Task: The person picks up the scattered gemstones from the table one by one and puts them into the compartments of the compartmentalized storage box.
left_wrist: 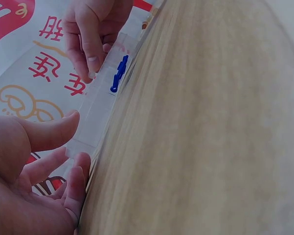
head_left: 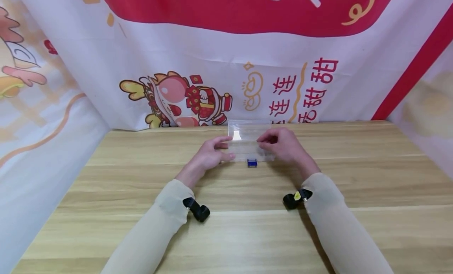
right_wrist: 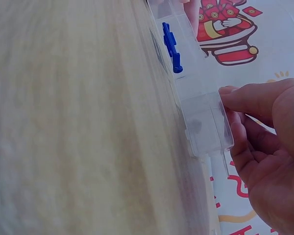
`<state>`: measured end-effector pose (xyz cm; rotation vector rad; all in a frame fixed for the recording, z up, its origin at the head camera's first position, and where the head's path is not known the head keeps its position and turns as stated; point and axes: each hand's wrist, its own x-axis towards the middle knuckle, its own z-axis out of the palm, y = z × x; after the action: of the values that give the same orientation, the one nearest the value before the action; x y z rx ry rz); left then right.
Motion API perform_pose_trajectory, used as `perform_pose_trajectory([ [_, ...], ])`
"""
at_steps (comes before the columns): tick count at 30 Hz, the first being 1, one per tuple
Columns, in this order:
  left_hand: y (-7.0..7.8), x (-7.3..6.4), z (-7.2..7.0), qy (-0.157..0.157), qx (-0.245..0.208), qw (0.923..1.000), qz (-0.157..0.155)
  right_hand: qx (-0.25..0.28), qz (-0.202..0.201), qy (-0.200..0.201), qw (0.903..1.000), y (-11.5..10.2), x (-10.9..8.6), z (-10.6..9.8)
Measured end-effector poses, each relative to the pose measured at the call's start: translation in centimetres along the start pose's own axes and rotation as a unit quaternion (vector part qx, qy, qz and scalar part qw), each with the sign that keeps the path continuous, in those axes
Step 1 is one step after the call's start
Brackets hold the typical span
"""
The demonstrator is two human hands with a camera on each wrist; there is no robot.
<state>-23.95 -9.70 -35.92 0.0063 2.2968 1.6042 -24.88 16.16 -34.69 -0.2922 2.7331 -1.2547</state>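
Wood table bears clear box, blue latch frontward; left hand loosely spread at one end, right hand touching, grip unclear.

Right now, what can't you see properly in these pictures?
- Head view: whether the right grip pinches anything; too small to tell.
- Head view: fine details of the blue clip; too small.
- Right wrist view: most of the left grip; the top edge cuts it off.

Downward head view, close wrist views
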Motion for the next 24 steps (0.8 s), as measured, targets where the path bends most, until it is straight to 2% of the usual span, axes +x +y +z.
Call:
perform_pose_trajectory([
  [24,-0.04,0.0,-0.11,0.003,-0.003,1.0,-0.008,-0.016,0.001,-0.003,0.9999,-0.17,0.03,0.11],
])
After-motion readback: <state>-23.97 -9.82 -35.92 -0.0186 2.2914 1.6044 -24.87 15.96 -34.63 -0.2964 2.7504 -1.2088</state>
